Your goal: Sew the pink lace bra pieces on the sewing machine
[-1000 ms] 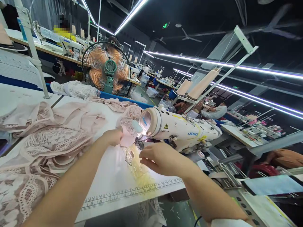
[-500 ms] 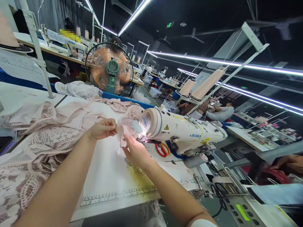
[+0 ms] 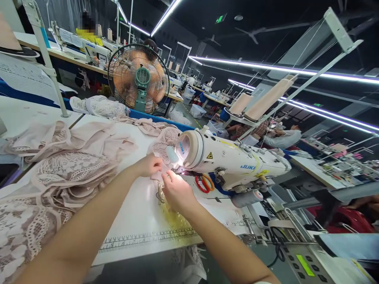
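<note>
A sewing machine (image 3: 219, 157) stands before me, its lamp lit at the needle end. Just left of the needle area, my left hand (image 3: 150, 165) is closed with its fingertips pinching a piece of pale pink fabric (image 3: 156, 176). My right hand (image 3: 179, 191) pinches the same fabric from the near side, thumb and forefinger together. The needle and the fabric's far edge are hidden behind the fingers and the machine head. Pink lace (image 3: 164, 146) lies on the table just beyond my hands.
Lace garments (image 3: 68, 165) are heaped on the left of the table. Scissors with red and orange handles (image 3: 204, 183) lie under the machine arm. A large fan (image 3: 139, 79) stands behind the table. Thread cones (image 3: 269, 98) sit on a rack. A printed ruler (image 3: 148, 238) runs along the front edge.
My left hand has moved right, closer to the needle area and my right hand. The fabric held up between them is now lower, and my right fingers have closed on it.
</note>
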Motion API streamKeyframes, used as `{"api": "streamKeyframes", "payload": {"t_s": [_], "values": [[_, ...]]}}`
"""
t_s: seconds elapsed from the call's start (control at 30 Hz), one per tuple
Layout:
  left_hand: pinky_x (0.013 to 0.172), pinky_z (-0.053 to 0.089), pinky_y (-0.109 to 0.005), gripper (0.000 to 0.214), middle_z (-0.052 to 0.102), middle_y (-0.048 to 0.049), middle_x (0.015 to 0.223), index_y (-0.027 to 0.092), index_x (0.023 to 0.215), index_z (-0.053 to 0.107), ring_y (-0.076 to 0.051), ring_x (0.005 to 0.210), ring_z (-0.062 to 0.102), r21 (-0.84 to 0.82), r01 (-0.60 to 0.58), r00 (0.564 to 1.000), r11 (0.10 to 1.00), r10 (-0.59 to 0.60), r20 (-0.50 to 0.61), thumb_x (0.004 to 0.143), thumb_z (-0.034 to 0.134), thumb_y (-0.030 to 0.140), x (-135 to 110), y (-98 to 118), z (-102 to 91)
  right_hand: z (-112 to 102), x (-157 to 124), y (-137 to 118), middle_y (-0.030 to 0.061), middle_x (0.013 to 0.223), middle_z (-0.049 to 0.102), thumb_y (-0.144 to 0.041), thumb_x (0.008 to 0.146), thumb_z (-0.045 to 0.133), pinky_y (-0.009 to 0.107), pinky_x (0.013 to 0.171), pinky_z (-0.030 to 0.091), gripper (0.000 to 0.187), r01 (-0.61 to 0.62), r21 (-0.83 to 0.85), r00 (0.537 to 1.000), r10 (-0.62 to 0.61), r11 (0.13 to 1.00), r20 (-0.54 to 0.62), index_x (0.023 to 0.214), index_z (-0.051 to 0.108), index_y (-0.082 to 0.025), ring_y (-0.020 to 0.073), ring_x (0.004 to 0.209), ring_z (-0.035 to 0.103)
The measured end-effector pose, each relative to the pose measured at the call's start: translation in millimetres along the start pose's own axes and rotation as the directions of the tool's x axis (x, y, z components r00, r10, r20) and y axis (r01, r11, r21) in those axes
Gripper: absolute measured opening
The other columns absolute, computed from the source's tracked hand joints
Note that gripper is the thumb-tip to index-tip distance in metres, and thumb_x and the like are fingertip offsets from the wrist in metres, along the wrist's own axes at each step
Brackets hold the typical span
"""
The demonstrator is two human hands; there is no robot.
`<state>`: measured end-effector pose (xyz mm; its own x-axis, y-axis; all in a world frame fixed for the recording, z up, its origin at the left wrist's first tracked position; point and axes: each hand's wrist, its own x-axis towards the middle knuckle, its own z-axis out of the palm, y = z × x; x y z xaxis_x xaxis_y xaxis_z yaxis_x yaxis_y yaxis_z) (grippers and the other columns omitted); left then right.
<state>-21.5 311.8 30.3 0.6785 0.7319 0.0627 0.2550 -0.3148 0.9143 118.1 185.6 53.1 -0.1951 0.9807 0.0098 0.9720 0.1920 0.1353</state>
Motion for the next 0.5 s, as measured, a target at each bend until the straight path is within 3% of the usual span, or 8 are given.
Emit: {"api": "streamKeyframes", "payload": {"t_s": [0.13, 0.23, 0.5], "values": [[0.067, 0.037, -0.028, 0.022, 0.050, -0.0014, 0.066, 0.019, 0.057, 0.042, -0.018, 0.075, 0.048, 0.022, -0.030, 0.973, 0.999, 0.034, -0.226, 0.075, 0.053, 0.014, 14, 4, 34.0, -6, -11, 7, 0.0166, 0.148, 0.039, -0.019, 0.085, 0.050, 0.033, 0.062, 0.053, 0.024, 0.017, -0.105, 1.000, -0.015, 0.994, 0.024, 0.103, 0.064, -0.012, 0.0251, 0.095, 0.060], [0.070, 0.042, -0.029, 0.017, 0.057, -0.0027, 0.072, 0.018, 0.066, 0.048, -0.018, 0.077, 0.053, -0.057, -0.016, 0.947, 0.998, -0.003, -0.322, 0.082, 0.054, 0.015, 26, 0, 52.4, -11, -9, 8, 0.0226, 0.148, 0.036, -0.014, 0.083, 0.051, 0.034, 0.062, 0.052, 0.030, 0.060, -0.166, 0.997, -0.049, 0.984, 0.065, 0.108, 0.064, -0.006, 0.0281, 0.097, 0.059], [0.070, 0.053, -0.030, 0.013, 0.061, 0.0017, 0.073, 0.012, 0.077, 0.058, -0.012, 0.068, 0.061, -0.372, 0.018, 0.957, 0.928, -0.125, -0.263, 0.088, 0.061, 0.019, 42, -17, 67.3, -19, 2, -5, 0.0347, 0.143, 0.036, -0.002, 0.080, 0.046, 0.044, 0.070, 0.048, 0.043, 0.140, -0.342, 0.958, -0.040, 0.929, 0.283, 0.119, 0.061, 0.006, 0.0367, 0.101, 0.059]]}}
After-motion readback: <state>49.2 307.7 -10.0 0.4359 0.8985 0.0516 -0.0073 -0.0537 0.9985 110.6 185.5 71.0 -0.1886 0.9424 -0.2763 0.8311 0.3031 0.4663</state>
